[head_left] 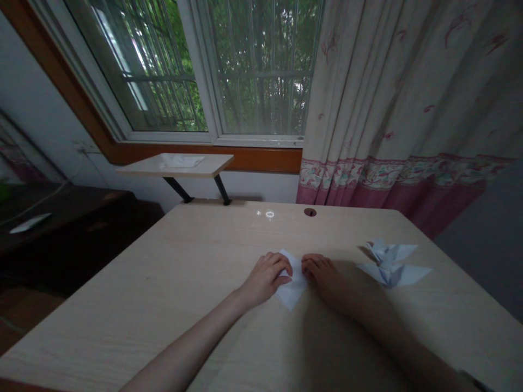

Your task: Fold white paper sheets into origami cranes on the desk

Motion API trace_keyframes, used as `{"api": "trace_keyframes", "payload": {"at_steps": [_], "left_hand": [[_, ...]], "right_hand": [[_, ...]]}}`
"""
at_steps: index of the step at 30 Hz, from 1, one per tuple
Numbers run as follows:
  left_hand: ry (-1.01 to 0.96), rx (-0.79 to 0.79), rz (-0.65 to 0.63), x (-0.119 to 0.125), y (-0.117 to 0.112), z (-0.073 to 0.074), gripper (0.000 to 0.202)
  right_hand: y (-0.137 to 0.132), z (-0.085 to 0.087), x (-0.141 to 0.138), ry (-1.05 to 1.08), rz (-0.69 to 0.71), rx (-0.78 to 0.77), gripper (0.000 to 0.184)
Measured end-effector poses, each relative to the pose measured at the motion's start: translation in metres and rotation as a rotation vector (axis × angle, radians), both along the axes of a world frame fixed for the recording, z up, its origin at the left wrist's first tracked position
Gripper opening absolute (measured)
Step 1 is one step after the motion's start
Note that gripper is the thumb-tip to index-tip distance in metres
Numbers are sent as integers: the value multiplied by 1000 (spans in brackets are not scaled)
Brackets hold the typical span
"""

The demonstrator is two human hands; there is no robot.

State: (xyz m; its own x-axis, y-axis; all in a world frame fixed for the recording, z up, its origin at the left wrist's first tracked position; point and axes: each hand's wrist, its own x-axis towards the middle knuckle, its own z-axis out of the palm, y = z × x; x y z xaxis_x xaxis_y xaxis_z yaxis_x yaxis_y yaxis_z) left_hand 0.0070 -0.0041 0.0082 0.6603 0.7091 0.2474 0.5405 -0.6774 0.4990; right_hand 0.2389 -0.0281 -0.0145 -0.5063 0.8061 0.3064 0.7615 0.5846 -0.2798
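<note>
- mostly this centres on a folded white paper sheet [291,289] lying flat on a pale wood-grain desk [163,288], with one pointed corner aimed toward the person.
- the left grip [265,279] is clenched loosely, its fingers [281,267] curled over the left side of the sheet. they seem to be grasping or pressing it, probably so the paper cannot slide on the smooth desk.
- the right grip [321,276] looks more relaxed, its fingertips [307,265] touching or just beside the right edge of the sheet. i cannot tell whether they pinch it, but they appear to steady it from the opposite side.
- to the right of the sheet, well clear of both hands, sits white origami [388,267] with sharp wing-like points. it may be one figure or two, and its place beside the hands seems to leave the space in front of the person free.
- straight ahead of the sheet, a round cable grommet [310,212] is set in the desk.
- farther ahead and to the left of the sheet, a small white-topped shelf [208,166] on black brackets stands below the barred window [261,65].
- far to the left of the sheet is a dark wooden cabinet [61,218], and far to the right hangs a floral curtain [408,81] with a pink hem.
</note>
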Motion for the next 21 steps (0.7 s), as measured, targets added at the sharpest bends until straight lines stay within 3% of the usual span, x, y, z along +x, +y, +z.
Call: {"api": "trace_keyframes", "payload": {"at_steps": [9, 16, 21], "left_hand": [[-82, -41, -87, -6, 9, -1, 10], [-83, -31, -80, -8, 9, -3, 11], [-53, 29, -74, -8, 1, 1, 21]], "right_hand": [[-2, 15, 12, 0, 94, -82, 39], [1, 6, 14, 24, 95, -80, 38], [-5, 26, 11, 89, 48, -137, 34]]}}
